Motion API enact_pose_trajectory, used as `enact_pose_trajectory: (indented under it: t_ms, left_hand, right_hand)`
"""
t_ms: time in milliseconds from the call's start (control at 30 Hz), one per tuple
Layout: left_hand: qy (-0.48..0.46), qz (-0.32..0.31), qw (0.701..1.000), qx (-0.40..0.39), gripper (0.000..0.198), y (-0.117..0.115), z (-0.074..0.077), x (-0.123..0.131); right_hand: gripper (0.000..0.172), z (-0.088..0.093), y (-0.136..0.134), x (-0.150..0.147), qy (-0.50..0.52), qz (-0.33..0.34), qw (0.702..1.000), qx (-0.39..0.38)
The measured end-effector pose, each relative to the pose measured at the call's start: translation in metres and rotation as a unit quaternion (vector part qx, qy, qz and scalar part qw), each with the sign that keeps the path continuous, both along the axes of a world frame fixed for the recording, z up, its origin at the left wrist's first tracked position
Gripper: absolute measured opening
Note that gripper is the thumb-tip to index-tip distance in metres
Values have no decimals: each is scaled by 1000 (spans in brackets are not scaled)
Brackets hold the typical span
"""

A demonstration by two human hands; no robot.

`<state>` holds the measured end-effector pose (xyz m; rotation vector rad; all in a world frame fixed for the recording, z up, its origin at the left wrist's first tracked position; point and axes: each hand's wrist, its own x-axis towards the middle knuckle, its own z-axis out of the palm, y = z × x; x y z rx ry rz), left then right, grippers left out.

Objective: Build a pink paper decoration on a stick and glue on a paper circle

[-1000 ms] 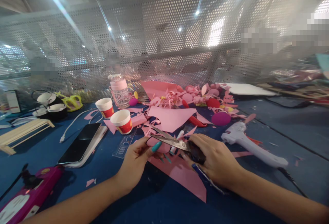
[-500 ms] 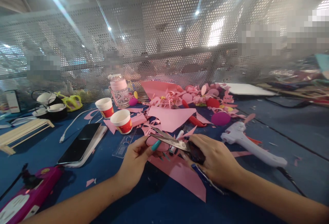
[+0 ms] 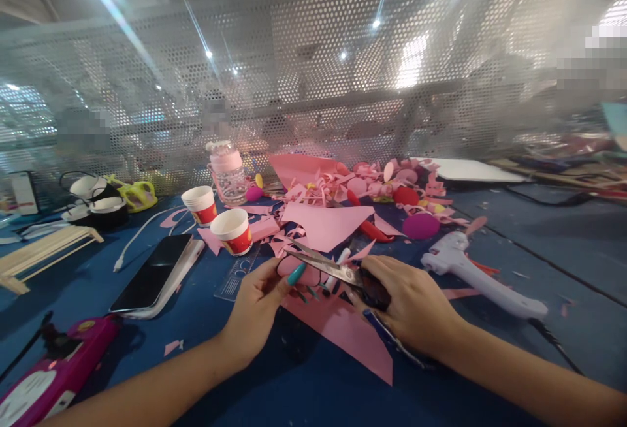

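Between its thumb and fingers, my left hand (image 3: pixel 259 306) pinches a small pink paper piece (image 3: pixel 309 275) with a dark outline. My right hand (image 3: pixel 416 300) is closed around the dark handles of a pair of scissors (image 3: pixel 340 271). The metal blades point left and lie across the top of the paper piece, slightly parted. Under both hands a larger pink paper sheet (image 3: pixel 347 339) lies on the table. Just behind the blades is a white marker (image 3: pixel 337 269), partly hidden. A clear ruler stencil (image 3: pixel 235 277) lies left of the paper.
Paper cups (image 3: pixel 232 231), a smartphone (image 3: pixel 154 273) and a magenta power strip (image 3: pixel 59 371) stand or lie on the left. A white glue gun (image 3: pixel 482 280) lies at right. Pink scraps (image 3: pixel 323 224) and a water bottle (image 3: pixel 226 172) are behind, before a perforated metal screen (image 3: pixel 337 87).
The scissor blades have shifted slightly up along the paper piece, and my left fingers have turned it a little. Everything else on the table stays put.
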<state>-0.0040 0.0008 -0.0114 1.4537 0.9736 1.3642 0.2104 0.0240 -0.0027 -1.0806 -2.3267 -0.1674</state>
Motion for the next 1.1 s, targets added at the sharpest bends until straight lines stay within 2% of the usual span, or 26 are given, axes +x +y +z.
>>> enact_pose_trajectory:
  t_ms: [233,367,1100]
  left_hand:
    - [-1,-1,1000,3,11,0,4,1]
    - [5,20,1000,5,12,0,4,1]
    - [13,41,999,-1,15,0,1,-1]
  right_hand:
    - [16,-1,0,0,-2,1,1000,2]
    - [15,-1,0,0,-3,-1,1000,-1]
    - [11,-1,0,0,2,-6,1000,3]
